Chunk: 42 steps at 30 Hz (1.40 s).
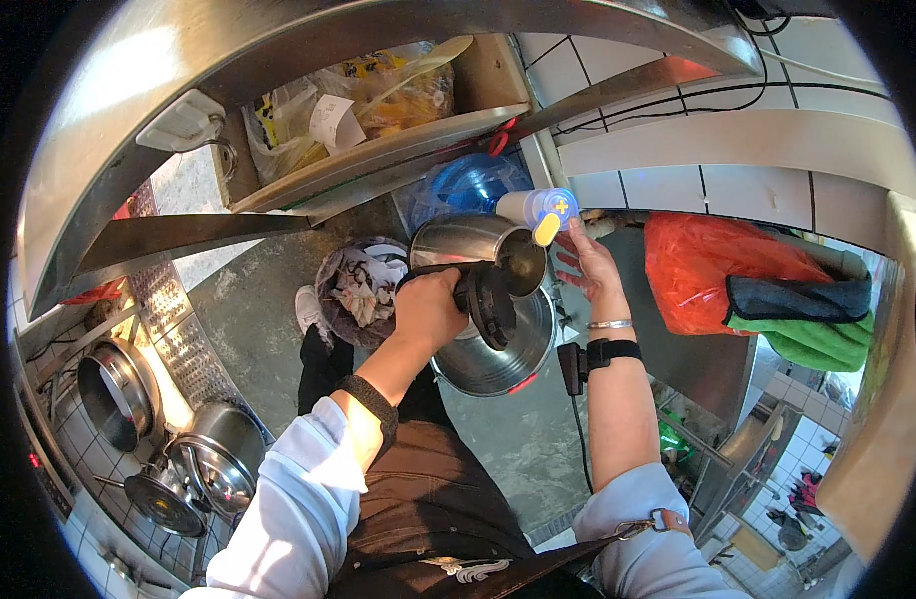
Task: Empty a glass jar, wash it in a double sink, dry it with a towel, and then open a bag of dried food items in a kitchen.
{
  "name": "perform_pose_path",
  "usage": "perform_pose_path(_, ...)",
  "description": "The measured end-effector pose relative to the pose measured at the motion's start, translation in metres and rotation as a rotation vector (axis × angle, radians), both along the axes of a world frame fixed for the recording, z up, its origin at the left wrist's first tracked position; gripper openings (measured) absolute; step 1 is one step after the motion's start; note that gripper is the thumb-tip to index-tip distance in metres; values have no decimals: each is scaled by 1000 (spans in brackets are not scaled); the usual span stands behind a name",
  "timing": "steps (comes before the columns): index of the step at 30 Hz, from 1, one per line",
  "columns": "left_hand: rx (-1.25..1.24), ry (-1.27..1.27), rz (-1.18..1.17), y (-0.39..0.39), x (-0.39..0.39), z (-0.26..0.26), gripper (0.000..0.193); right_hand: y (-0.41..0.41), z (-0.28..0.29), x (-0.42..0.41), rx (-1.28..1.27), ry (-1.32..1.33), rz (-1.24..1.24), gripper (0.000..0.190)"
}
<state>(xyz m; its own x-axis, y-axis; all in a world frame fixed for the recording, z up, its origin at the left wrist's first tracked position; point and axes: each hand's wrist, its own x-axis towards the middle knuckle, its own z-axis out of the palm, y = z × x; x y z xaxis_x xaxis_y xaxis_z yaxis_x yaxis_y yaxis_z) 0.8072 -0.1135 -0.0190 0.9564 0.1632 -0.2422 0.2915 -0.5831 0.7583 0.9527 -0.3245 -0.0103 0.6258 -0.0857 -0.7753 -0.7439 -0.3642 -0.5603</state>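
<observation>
My left hand [428, 307] grips the black handle of a stainless steel kettle [454, 239], which is tilted with its round mouth facing me. Its black lid [492, 307] stands open beside my fingers. Just above the mouth is a white cylindrical device, apparently a water bottle pump [529, 206], with a blue-lit top and a yellow plus mark. A yellow oval piece [547, 229] projects from it over the kettle. My right hand [589, 262] has its fingers spread, with one fingertip at the pump's edge; contact is unclear. Behind the kettle sits a blue water bottle [477, 183].
Under the kettle stands a steel vessel [495, 367]. A lined waste bin [357, 292] is left of it. An open drawer [383, 157] with bagged goods juts out above. Red plastic and cloths [802, 322] lie right; steel pots [218, 449] stand left. A cable hangs from my right wrist.
</observation>
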Motion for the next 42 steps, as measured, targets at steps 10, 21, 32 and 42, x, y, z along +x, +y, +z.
perform_pose_path(10,-8,-5,-2,0,0,-1,19,0,-1,0,6,5,-9,70)
perform_pose_path(21,0,3,8,-1,0,-2,21,-1,-1,0,20,4,-9,73)
perform_pose_path(32,-16,4,-1,0,-1,-4,21,2,2,-1,0,-2,-20,74)
perform_pose_path(42,-1,1,-2,0,0,0,18,-2,-3,0,14,6,-10,75)
